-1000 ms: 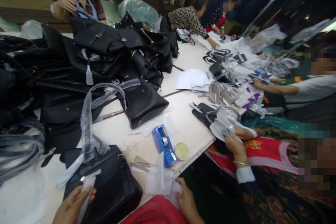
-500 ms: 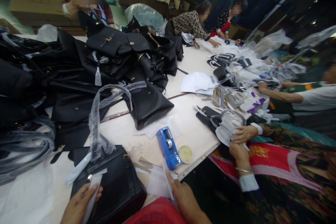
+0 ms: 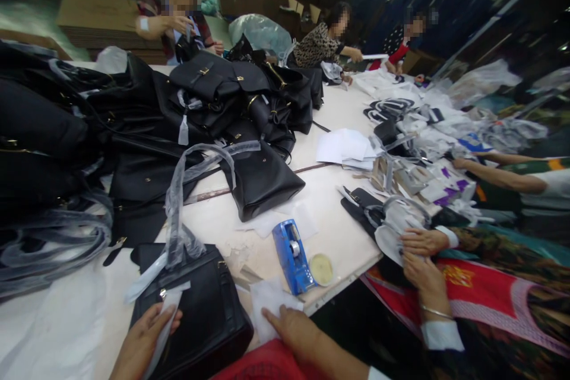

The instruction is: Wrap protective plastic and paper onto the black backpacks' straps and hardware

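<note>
My left hand [image 3: 149, 332] pinches a white strip of thin wrapping material [image 3: 167, 320] against the front of a black handbag [image 3: 200, 303], close to its metal clasp. Clear wrap covers the handbag's upright handles [image 3: 176, 231]. At the table's near edge, my right hand [image 3: 289, 323] grips a thin white sheet [image 3: 262, 297], with fingertips pressed on its face. Just beyond that sheet stands a blue tape dispenser [image 3: 291, 255], beside a yellowish tape roll [image 3: 321, 269].
A large pile of black bags [image 3: 151, 124] covers the left and far side. Another black handbag [image 3: 267, 181] lies mid-table, near white papers [image 3: 345, 147]. On the right, a co-worker's hands [image 3: 423, 252] hold a wrapped bag. Other people work around the table.
The white sheet by my right hand has turned from edge-on to face me. My left hand stays on the strip. The whole view has shifted slightly.
</note>
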